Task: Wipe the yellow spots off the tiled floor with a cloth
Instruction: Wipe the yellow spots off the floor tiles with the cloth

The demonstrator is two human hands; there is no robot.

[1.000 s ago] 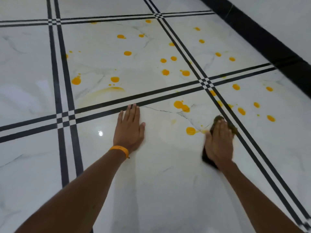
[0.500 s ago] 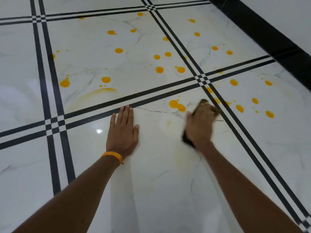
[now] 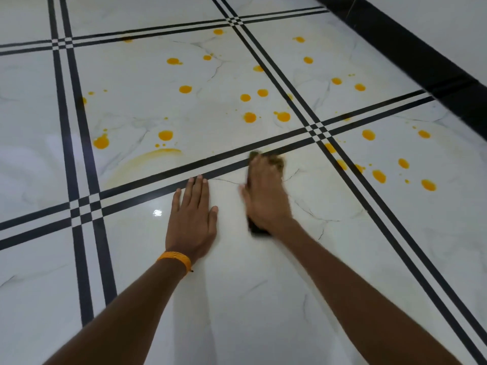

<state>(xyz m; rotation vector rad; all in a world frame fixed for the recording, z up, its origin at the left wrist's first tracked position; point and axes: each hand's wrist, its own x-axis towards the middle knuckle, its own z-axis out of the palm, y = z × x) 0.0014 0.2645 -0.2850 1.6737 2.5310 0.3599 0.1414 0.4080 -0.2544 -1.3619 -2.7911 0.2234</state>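
Note:
My right hand [image 3: 266,196] presses a dark cloth [image 3: 276,159] flat on the white marble-look tiled floor [image 3: 237,299], its far end touching the black double stripe [image 3: 221,160]. The cloth shows beyond my fingertips and under my wrist; the hand is motion-blurred. My left hand [image 3: 192,219] lies flat, fingers together, palm down just left of it, with an orange band on the wrist. Several yellow spots [image 3: 249,117] dot the tile beyond the stripe, and more yellow spots [image 3: 379,176] lie on the tile to the right. A pale yellow smear [image 3: 147,158] curves at the left.
Black double stripes [image 3: 79,206] divide the floor into large tiles. A black skirting band [image 3: 421,59] with a white wall above it runs along the upper right. A light glare [image 3: 157,212] sits near my left hand.
My right hand has swept the cloth leftward and forward across the near tile to the stripe. The yellow spots on that tile are gone. My left hand has stayed planted.

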